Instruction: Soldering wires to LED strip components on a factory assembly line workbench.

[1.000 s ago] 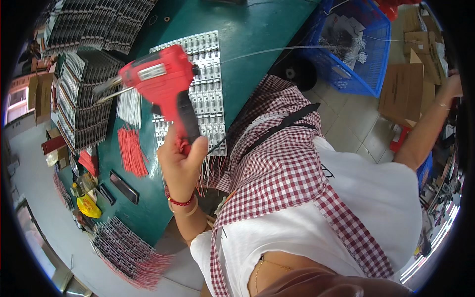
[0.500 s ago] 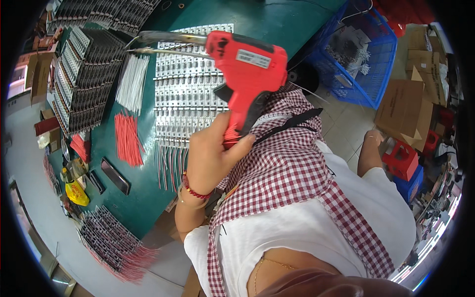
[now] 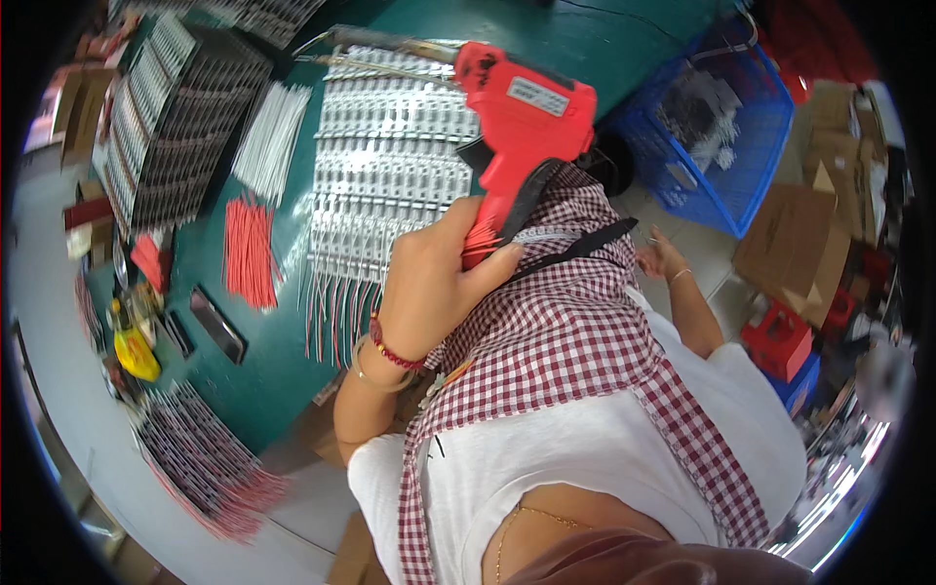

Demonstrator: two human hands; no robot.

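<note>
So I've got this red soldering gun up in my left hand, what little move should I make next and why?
I'd probably bring your right hand in toward the rows of silvery modules. Your left hand grips the soldering gun, its tip end reaching across the modules' far edge in view, while your right hand is out beyond the checked apron, away from the green table.

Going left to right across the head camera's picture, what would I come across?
Yellow package → bundle of red wires → left hand holding a red soldering gun → right hand → large cardboard box.
</note>
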